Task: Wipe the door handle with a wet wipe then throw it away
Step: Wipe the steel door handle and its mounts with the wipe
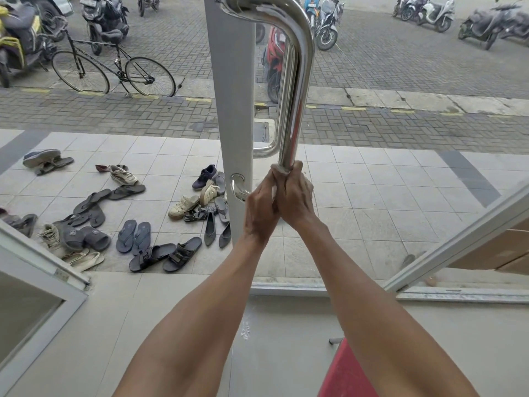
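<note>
A polished steel door handle (297,90) runs down the grey door stile (234,81) and curves back to it at the bottom. My left hand (262,209) and my right hand (296,196) are clasped together around the handle's lower end. A thin strip of white wet wipe (278,167) shows at the top of my fingers, pressed against the steel. The rest of the wipe is hidden inside my grip.
Many sandals and shoes (137,224) lie scattered on the tiled porch behind the glass. A bicycle (114,67) and parked scooters (429,12) stand on the paved lot. A red mat (346,373) lies at lower right. Door frames (43,270) flank both sides.
</note>
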Action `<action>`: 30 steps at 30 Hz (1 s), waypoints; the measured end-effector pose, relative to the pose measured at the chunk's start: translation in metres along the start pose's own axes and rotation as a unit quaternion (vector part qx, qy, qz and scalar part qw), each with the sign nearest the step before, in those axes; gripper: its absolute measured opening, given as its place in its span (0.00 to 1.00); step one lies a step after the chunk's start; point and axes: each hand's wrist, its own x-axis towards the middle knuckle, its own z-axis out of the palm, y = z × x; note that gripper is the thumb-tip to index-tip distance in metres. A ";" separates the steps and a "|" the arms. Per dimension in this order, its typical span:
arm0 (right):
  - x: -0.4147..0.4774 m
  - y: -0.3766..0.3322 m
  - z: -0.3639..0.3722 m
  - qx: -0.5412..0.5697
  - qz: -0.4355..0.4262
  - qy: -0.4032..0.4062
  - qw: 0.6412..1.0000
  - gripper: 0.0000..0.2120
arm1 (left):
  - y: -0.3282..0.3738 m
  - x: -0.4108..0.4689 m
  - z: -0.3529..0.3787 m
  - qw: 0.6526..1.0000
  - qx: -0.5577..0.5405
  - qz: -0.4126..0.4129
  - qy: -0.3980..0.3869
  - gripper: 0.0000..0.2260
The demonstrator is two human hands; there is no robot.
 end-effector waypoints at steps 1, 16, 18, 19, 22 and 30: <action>-0.003 0.004 0.003 0.004 0.012 -0.002 1.000 0.18 | -0.003 -0.004 0.000 1.000 -0.001 0.003 -0.010 0.18; -0.030 0.020 0.053 0.113 0.180 0.010 0.977 0.23 | -0.032 -0.020 -0.021 0.973 0.173 0.053 -0.142 0.14; -0.031 0.021 0.061 0.120 0.192 0.011 0.974 0.20 | -0.037 -0.018 -0.026 0.969 0.182 0.075 -0.152 0.14; -0.031 0.022 0.063 0.129 0.201 0.011 0.971 0.20 | -0.038 -0.017 -0.027 0.967 0.185 0.083 -0.155 0.14; -0.035 0.019 0.073 0.163 0.220 0.017 0.962 0.23 | -0.044 -0.016 -0.035 0.956 0.214 0.103 -0.171 0.13; -0.035 0.004 0.088 0.303 0.228 -0.018 0.925 0.24 | -0.056 -0.006 -0.054 0.939 0.249 0.119 -0.206 0.15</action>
